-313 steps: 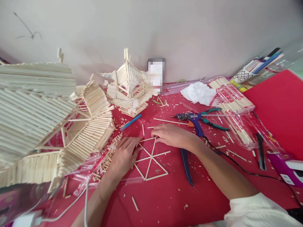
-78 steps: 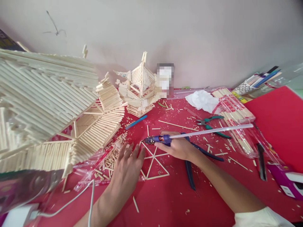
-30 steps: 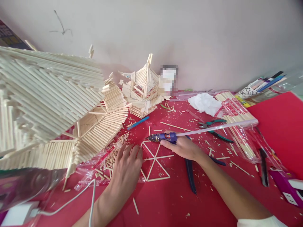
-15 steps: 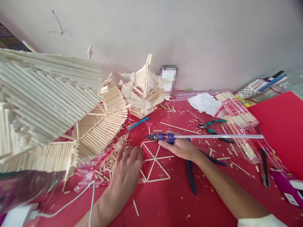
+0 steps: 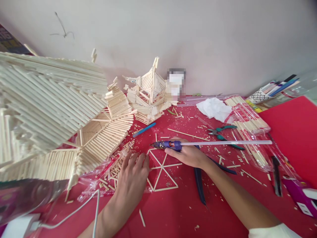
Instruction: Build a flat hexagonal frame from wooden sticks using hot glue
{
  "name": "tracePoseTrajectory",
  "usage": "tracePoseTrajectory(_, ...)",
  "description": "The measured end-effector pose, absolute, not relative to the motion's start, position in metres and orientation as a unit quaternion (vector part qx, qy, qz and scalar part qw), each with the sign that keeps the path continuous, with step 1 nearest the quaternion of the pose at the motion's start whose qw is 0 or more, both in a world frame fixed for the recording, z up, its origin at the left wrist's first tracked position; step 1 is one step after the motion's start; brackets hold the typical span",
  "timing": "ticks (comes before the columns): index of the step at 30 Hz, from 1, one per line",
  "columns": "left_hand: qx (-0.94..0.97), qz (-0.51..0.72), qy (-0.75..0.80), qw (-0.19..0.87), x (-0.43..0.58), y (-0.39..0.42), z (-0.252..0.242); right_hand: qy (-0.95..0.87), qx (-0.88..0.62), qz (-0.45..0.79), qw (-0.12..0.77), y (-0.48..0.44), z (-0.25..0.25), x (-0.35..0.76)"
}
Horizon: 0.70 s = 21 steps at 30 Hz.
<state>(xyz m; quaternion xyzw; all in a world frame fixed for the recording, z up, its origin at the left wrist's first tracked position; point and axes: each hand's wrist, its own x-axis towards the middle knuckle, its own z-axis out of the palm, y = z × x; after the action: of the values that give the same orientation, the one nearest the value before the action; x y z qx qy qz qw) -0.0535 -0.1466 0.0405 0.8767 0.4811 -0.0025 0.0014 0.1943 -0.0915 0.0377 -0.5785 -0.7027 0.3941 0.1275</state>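
My right hand [image 5: 192, 154] is closed round a blue hot glue gun [image 5: 174, 144], whose dark, glue-specked nozzle points left. A long clear glue stick [image 5: 228, 142] runs out of its back. Below the nozzle, flat on the red table, lies a hexagonal frame of thin wooden sticks [image 5: 165, 189] with spokes meeting in the middle. My left hand [image 5: 133, 173] rests palm down at the frame's left side, hiding part of it. Its fingers are bent and close together; their tips and the thumb are hidden. Short cut sticks [image 5: 115, 170] lie heaped beside it.
A large stick-built model [image 5: 49, 99] fills the left, with a smaller stick tower [image 5: 151, 96] behind. On the right lie green-handled pliers [image 5: 219, 132], bagged sticks [image 5: 252, 132], crumpled tissue [image 5: 214, 109] and a cutter [image 5: 276, 177]. A white cable [image 5: 74, 211] crosses the front left.
The glue gun and its glue stick have shifted slightly left, the nozzle now a little past the frame's top corner. My left hand and the stick frame look unmoved.
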Motion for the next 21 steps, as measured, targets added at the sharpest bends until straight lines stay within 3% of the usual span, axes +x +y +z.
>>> tracePoseTrajectory(21,0.88,0.009,0.475,-0.015,-0.054,-0.147,0.038,-0.654,-0.553,0.498,0.134,-0.085,0.04,0.181)
